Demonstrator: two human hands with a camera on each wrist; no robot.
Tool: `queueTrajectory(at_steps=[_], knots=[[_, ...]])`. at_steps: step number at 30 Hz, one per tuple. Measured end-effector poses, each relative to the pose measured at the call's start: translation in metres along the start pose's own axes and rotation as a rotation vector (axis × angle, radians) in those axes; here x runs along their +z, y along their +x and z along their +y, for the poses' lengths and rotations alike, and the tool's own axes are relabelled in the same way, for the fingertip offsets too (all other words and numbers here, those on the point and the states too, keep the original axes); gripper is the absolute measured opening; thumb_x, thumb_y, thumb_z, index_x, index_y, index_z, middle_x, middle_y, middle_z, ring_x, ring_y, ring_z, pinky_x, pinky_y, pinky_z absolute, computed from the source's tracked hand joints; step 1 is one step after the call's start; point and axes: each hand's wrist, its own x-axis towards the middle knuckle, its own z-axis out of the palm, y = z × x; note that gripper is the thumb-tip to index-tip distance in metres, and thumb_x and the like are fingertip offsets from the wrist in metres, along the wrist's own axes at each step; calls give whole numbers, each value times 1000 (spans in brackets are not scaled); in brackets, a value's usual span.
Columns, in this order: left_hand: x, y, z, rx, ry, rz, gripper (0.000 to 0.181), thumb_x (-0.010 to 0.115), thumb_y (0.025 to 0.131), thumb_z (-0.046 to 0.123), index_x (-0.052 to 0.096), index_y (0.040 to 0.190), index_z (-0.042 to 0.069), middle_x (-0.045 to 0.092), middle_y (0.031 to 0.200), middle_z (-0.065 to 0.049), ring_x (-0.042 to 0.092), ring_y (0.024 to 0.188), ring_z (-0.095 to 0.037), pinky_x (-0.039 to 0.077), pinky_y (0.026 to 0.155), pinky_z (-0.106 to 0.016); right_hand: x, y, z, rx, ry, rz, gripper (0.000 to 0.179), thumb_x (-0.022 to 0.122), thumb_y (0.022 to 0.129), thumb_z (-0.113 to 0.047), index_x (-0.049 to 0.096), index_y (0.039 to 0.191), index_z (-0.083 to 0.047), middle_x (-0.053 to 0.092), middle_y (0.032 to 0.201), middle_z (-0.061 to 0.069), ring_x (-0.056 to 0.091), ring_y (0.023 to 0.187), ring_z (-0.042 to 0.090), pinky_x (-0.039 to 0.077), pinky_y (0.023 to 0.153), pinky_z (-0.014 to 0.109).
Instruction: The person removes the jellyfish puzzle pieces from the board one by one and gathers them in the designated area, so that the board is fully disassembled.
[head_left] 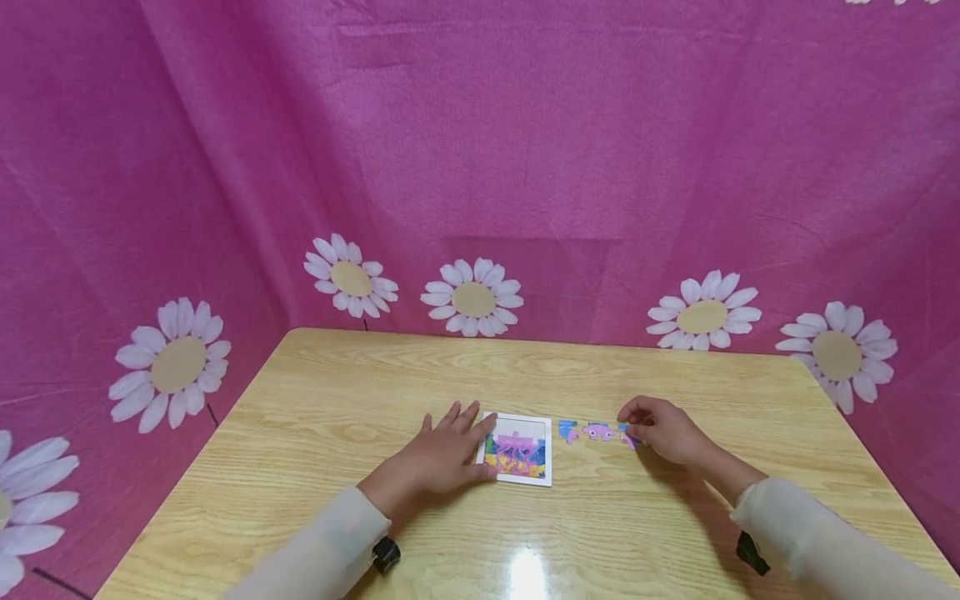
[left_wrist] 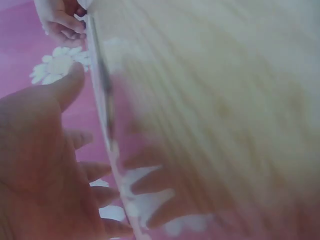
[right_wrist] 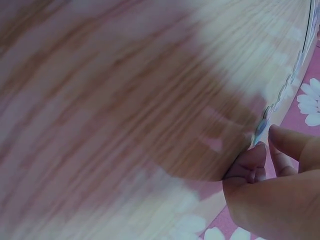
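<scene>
A small square picture puzzle in a white-rimmed tray [head_left: 551, 454] lies flat on the table. Its lower part shows a pink, yellow and blue picture, and the upper part is bare white. My left hand [head_left: 450, 457] rests at the tray's left edge with fingers spread and straight, fingertips over the rim. Right of the tray lie a blue and pink puzzle piece [head_left: 567, 430] and a pink puzzle piece with eyes [head_left: 599, 432]. At the right end of this row, my right hand [head_left: 670, 429] pinches another blue and pink puzzle piece [head_left: 628, 442] with bent fingers, partly hiding it.
The pieces lie on a light wood-grain table [head_left: 360, 383]. A pink cloth [head_left: 525, 167] with white daisies hangs behind it and at the sides. Dark straps [head_left: 386, 554] show at the cream sleeves.
</scene>
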Motion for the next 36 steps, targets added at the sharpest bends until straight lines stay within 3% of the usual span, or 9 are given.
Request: queueTrajectory(at_steps=[6, 12, 20, 27, 36], knots=[[-4, 3, -13, 40, -114, 46, 95, 63, 95, 62, 21, 166, 14, 18, 172, -11, 11, 159, -35, 15, 122, -64, 0, 1, -2, -11, -1, 0, 12, 66, 96, 2, 67, 108, 1, 65, 99, 10, 58, 89, 22, 49, 67, 29], [-11, 7, -20, 47, -313, 2, 102, 75, 89, 56, 22, 166, 15, 22, 171, -10, 9, 159, -34, 8, 123, -63, 1, 2, -10, -64, 2, 1, 12, 67, 96, 0, 68, 108, 0, 67, 98, 10, 61, 88, 21, 50, 72, 30], [-2, 9, -29, 54, -224, 11, 97, 74, 88, 61, 29, 165, 23, 19, 172, -6, 5, 159, -37, -2, 119, -72, 12, 6, -34, -106, 143, -39, 15, 62, 96, 6, 65, 111, 6, 61, 97, 15, 59, 71, 20, 50, 57, 27], [-2, 8, -27, 79, -148, 11, 93, 69, 91, 62, 28, 165, 22, 16, 173, -6, 5, 159, -37, 0, 119, -73, 34, 8, -59, -149, 144, -80, 14, 64, 95, 5, 67, 109, 3, 65, 96, 13, 60, 79, 20, 50, 64, 26], [4, 8, -26, 62, -77, 27, 94, 60, 93, 69, 26, 165, 19, 14, 174, -4, 5, 160, -35, 1, 120, -71, 70, 15, -81, -233, 149, -145, 10, 66, 96, 2, 69, 105, 0, 63, 89, 4, 56, 77, 15, 47, 68, 25]])
